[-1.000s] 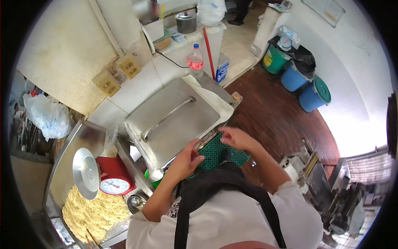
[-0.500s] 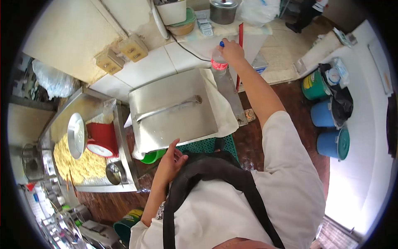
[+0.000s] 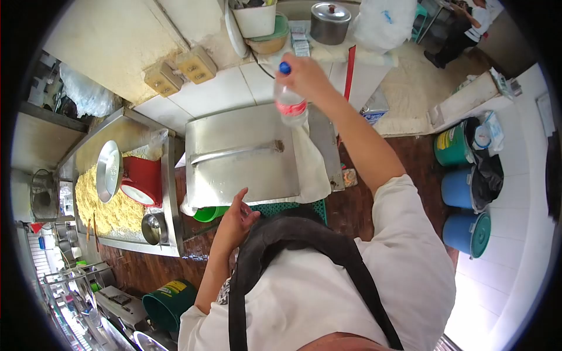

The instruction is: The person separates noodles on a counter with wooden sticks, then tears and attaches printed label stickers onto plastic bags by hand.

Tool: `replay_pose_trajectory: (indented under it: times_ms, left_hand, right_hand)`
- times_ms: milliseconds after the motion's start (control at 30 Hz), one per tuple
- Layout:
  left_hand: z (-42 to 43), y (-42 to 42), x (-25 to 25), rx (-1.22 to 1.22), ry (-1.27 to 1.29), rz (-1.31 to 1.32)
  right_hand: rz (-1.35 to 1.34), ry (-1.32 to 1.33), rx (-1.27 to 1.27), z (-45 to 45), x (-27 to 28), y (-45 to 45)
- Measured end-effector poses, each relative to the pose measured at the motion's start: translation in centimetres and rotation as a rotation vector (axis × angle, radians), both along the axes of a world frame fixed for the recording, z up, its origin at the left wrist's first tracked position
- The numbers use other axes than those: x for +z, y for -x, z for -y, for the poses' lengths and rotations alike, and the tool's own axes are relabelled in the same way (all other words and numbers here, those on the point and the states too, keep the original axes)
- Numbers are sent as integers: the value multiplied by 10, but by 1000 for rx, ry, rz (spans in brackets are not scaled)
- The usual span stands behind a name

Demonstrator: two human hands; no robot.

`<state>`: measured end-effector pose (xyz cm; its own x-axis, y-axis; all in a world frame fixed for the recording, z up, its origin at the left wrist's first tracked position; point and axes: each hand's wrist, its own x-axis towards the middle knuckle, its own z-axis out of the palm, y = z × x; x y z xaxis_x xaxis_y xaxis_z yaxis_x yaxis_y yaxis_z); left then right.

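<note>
My right hand (image 3: 303,79) grips a clear plastic bottle (image 3: 291,110) near its top. The bottle has a blue cap and a red label, and hangs tilted above the right end of a stainless steel lid (image 3: 240,131). A long metal handle (image 3: 234,153) runs across that lid, and white cloth (image 3: 314,169) shows from under its right side. My left hand (image 3: 235,221) is just off the lid's front edge, fingers apart, holding nothing. Below that edge, a bright green container (image 3: 209,213) is partly hidden.
At left, a metal tray table holds yellow crumbly food (image 3: 99,205), a red scale (image 3: 142,181) with a metal pan (image 3: 109,171), and a small steel bowl (image 3: 154,229). A lidded pot (image 3: 330,24) stands behind. Blue bins (image 3: 458,188) line the right wall. Another person (image 3: 465,29) stands far right.
My right hand has lifted the bottle and brought it left, from beside the red strip to over the lid's right end. My left hand has barely moved.
</note>
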<state>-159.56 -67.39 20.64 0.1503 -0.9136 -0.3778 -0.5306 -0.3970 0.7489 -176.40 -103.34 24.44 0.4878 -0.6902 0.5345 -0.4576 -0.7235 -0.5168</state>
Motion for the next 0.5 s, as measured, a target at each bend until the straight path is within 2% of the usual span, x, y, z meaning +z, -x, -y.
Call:
replay_pose_trajectory:
  times_ms: [167, 300, 333, 400, 433, 500]
  left_hand:
    - [-2, -1, -11, 7, 5, 71]
    - [-8, -4, -6, 75, -5, 108]
    - [-13, -5, -6, 99, -12, 112]
    - [-24, -11, -13, 110, 1, 122]
    - [-30, -13, -16, 118, 6, 127]
    - [-40, -15, -19, 163, -30, 138]
  right_hand:
    - [-193, -102, 106, -6, -33, -44]
    - [-461, -206, 158, -4, -6, -35]
    - [-539, -222, 181, 1, 16, -27]
    - [-245, 16, 119, 32, 48, -7]
    - [-281, -128, -159, 24, 120, 8]
    - [-182, 320, -435, 103, 162, 52]
